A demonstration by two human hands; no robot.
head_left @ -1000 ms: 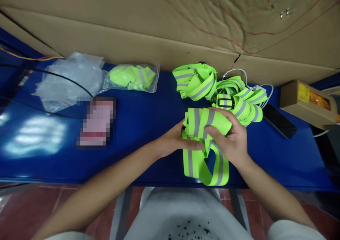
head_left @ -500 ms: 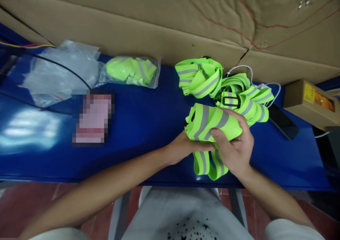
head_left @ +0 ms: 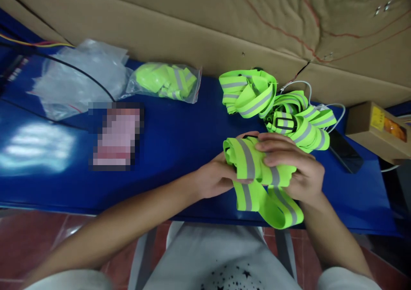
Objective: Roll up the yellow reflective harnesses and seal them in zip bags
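A neon yellow-green reflective strap [head_left: 245,157] with grey stripes is bundled between my two hands over the front of the blue table. My left hand [head_left: 218,176] grips the bundle's left end, its thumb across the front and some fingers hidden behind. Over the top and right side curl the fingers of my right hand [head_left: 297,166]. A loop of the strap hangs down below both hands. Just beyond lie two more bundled straps: one coiled [head_left: 247,93], the other with a black buckle [head_left: 298,121].
At the back left are clear plastic bags [head_left: 83,80] and a bagged strap [head_left: 167,82]. A blurred-out pink item [head_left: 117,134] lies in front of them. To the right are a dark phone [head_left: 346,151], a white cable and a cardboard box [head_left: 362,125]. Brown paper covers the back wall.
My right hand has shifted from thumb-on-front to fingers laid over the bundle's top. The hanging loop has swung right and opened wider. The view has shifted slightly.
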